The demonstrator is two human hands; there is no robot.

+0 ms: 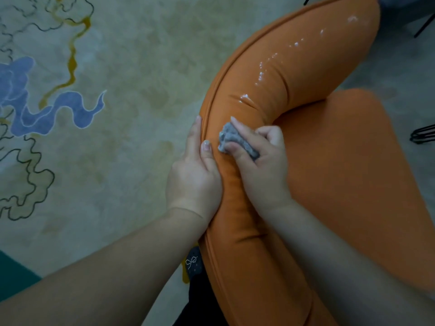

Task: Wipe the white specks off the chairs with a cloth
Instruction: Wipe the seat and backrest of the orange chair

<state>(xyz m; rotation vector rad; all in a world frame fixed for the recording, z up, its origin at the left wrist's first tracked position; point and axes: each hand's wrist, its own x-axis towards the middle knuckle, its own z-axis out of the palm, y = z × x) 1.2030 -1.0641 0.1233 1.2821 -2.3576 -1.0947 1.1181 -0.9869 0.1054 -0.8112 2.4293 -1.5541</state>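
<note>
A small grey cloth (237, 143) is pinched in the right hand (261, 165), thumb beneath and forefinger stretched along its top, the other fingers curled shut over it. The cloth is pressed against the top of the curved backrest (270, 90) of an orange chair (353, 172). The backrest's outer edge is gripped just beside the cloth by the left hand (195, 180), with the thumb laid on the top face and the fingers wrapped down the outer side; nothing else is held in it. White specks (261, 76) are strung along the backrest beyond the cloth, from near the crease up toward the far end. A patterned rug (106, 90) is seen under the chair.
</note>
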